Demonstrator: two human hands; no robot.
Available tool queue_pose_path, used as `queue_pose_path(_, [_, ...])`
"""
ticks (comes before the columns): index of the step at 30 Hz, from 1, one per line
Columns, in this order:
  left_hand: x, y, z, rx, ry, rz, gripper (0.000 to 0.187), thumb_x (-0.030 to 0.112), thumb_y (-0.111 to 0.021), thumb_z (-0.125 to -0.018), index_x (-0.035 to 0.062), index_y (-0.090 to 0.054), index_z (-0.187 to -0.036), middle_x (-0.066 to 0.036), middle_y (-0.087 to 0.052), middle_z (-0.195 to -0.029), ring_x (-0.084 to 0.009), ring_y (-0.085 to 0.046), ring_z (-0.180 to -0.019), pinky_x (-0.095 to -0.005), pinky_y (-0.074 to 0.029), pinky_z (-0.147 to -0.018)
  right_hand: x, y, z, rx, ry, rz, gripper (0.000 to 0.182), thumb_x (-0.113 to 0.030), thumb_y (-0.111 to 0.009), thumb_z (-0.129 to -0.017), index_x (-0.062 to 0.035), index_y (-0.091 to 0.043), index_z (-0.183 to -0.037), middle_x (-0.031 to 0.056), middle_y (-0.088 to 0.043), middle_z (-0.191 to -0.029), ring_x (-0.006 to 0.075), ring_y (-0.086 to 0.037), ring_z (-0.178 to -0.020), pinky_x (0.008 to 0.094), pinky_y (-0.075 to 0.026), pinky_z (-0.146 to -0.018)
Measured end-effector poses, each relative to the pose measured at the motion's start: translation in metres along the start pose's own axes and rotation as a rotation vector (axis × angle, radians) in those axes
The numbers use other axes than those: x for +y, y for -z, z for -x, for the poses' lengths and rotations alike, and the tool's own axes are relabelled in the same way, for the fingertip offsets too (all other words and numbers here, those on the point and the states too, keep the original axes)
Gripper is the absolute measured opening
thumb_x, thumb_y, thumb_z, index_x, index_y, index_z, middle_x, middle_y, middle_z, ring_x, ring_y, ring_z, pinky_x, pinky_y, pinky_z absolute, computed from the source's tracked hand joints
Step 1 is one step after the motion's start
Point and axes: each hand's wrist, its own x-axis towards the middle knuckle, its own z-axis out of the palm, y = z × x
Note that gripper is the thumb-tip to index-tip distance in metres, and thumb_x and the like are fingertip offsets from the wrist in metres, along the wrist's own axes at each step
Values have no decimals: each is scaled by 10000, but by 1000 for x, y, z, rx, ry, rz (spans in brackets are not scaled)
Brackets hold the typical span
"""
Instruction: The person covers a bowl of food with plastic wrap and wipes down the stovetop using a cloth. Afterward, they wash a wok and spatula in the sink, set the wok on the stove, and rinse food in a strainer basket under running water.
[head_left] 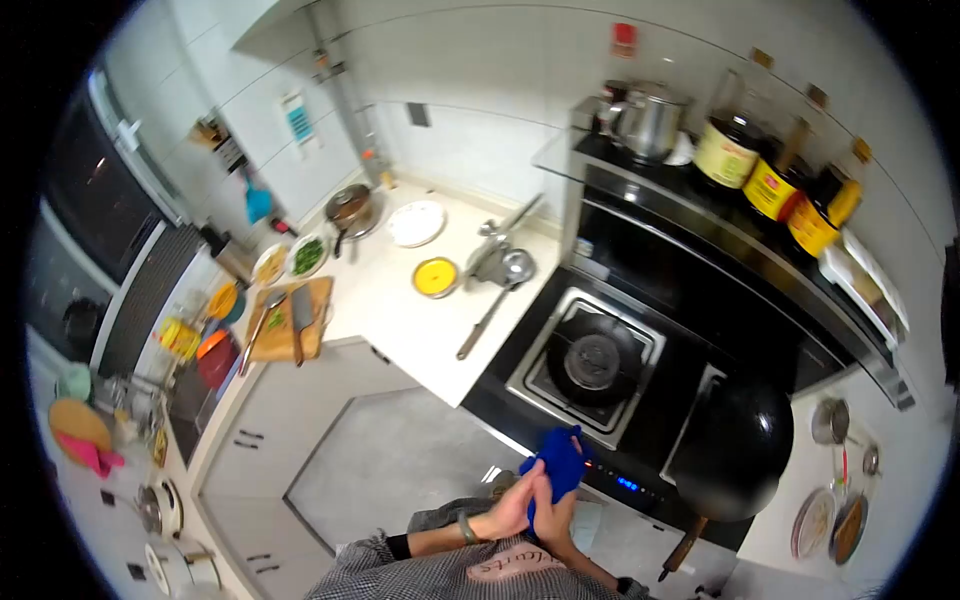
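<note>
My left hand (512, 508), with a bracelet at the wrist, is closed on a bunched blue cloth (562, 462) in front of my apron. Pressed against the same cloth from the other side is my right hand (553, 522), its fingers partly hidden by the fabric. Both hands are close together at the front edge of the black stove (520, 400). To their right, a black wok (735, 440) sits over the right burner, its wooden handle (686, 548) pointing towards me.
Left of the stove, the white counter (400, 320) holds a ladle (490, 320), a bowl of yellow liquid (435, 277) and a white plate (416, 223). A knife (301, 308) lies on the cutting board (270, 345). Sauce bottles (727, 150) line the shelf above the stove.
</note>
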Motion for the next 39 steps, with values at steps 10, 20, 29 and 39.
queue_pose_path(10, [79,75,84,58,-283,-844,595,372,-455,-934,-20,-223,-1317,-91,-389,-1136,-135,-360,-1051,-241,-326,-890,34,-121,-14,-260,-140,36,377,-320,-596,-851,51,-561,-910,123,-607,-805,158,-559,-720,308,-426,-589])
queue_pose_path(20, [207,218,248,136,-376,-820,511,255,-439,-949,52,-273,-1389,-113,-412,-1349,-211,-427,-1200,-320,-335,-1000,60,-295,-94,-359,119,667,360,-304,-601,-831,10,-583,-1008,229,-632,-841,363,-627,-789,397,-476,-700])
queue_pose_path(29, [283,319,360,704,-677,-404,367,239,-433,-953,39,-464,-1260,-82,-560,-1183,-172,-566,-1005,-290,-440,-871,96,-433,-151,-441,289,1002,479,-325,-614,-807,-40,-475,-1166,270,-500,-1073,438,-542,-906,468,-448,-763])
queue_pose_path(39, [372,383,365,729,-694,-299,341,248,-452,-946,25,-518,-1196,-58,-594,-1091,-136,-562,-948,-267,-442,-830,243,-511,-193,-590,318,1125,580,-303,-438,-894,-42,-258,-1381,308,-257,-1375,501,-284,-1231,491,-238,-1046])
